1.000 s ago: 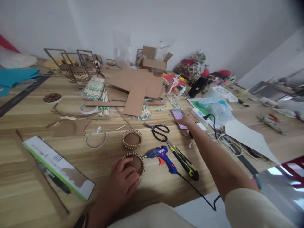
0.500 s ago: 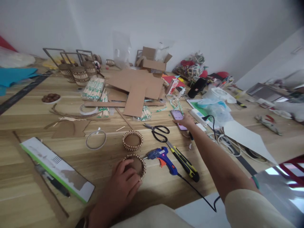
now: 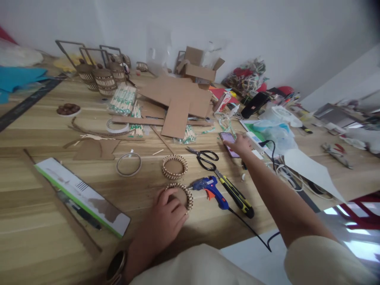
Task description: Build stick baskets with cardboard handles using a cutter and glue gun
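Observation:
My left hand (image 3: 170, 215) has its fingers curled over the rim of a small round tray (image 3: 189, 198) with a brown base and a stick-studded edge, covering part of it. A similar round tray (image 3: 174, 167) lies just beyond. My right hand (image 3: 241, 144) reaches out to a smartphone (image 3: 228, 143) lying on the table, fingers stretched and one over its lit screen. Beside the near tray lies a blue glue gun (image 3: 210, 189) with an orange trigger, its nozzle towards the tray. Black-handled scissors (image 3: 208, 157) and a yellow-black utility knife (image 3: 236, 194) lie between my hands.
Cardboard sheets (image 3: 175, 114) and bundles of wrapped sticks (image 3: 123, 99) lie farther back. Small lidded barrels (image 3: 104, 81) with tall handles stand at the back left. Left of my hand are a tape ring (image 3: 128, 174) and a long white-green box (image 3: 83, 194). The glue gun's cord (image 3: 251, 229) runs towards me.
The whole view has shifted, so the table items appear farther right and higher. Both hands stay at the tray and the phone; nothing has visibly been picked up or let go.

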`<state>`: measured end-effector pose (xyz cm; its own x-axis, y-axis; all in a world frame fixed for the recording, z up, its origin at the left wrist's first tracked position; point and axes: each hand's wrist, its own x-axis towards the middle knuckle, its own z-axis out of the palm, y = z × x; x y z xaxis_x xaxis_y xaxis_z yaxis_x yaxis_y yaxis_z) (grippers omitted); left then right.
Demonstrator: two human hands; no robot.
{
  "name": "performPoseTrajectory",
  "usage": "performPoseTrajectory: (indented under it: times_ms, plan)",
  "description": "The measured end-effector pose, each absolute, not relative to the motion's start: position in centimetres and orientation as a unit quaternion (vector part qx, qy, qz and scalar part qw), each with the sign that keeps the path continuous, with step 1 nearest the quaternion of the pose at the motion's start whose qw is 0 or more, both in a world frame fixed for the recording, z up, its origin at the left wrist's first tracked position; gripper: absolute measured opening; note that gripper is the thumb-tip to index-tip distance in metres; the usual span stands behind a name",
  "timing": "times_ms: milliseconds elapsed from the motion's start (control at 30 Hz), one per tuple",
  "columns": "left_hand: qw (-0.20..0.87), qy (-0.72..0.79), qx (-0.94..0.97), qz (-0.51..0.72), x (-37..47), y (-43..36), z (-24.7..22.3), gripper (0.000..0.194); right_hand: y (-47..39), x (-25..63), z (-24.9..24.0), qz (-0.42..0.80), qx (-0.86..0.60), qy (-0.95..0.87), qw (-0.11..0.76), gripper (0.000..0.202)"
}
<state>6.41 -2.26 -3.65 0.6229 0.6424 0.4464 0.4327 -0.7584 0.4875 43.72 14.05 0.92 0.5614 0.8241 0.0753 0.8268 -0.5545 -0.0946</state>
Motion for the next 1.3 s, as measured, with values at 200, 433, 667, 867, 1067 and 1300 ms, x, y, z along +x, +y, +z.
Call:
performPoseTrajectory:
  times_ms: [200, 433, 667, 867, 1067, 1300]
  plan:
    - [0.2, 0.327, 0.873, 0.303, 6.3, -2.3, -3.4, 0.012, 6.2, 34.4, 4.0, 0.007, -0.613, -0.764, 0.203, 0.036]
    - [0.189, 0.335, 0.873, 0.301, 6.3, -2.4, -3.6, 0.012, -4.2, 28.5, 2.1, 0.145, -0.447, -0.871, 0.142, 0.036]
    - [0.114, 0.335, 0.903, 0.243, 6.3, -2.5, -3.4, 0.005, -3.4, 29.0, 0.6, 0.145, -0.417, -0.888, 0.126, 0.019]
    - [0.102, 0.335, 0.904, 0.246, 5.8, -3.3, -3.8, 0.007, -2.7, 28.9, 0.3, 0.144, -0.38, -0.9, 0.16, 0.017]
    - [0.114, 0.346, 0.894, 0.261, 6.0, -3.4, -3.9, 0.006, -2.6, 28.4, -0.1, 0.142, -0.367, -0.9, 0.188, 0.02]
    - [0.1, 0.363, 0.885, 0.274, 5.9, -3.3, -3.8, 0.008, -2.8, 28.5, -0.4, 0.144, -0.372, -0.898, 0.186, 0.014]
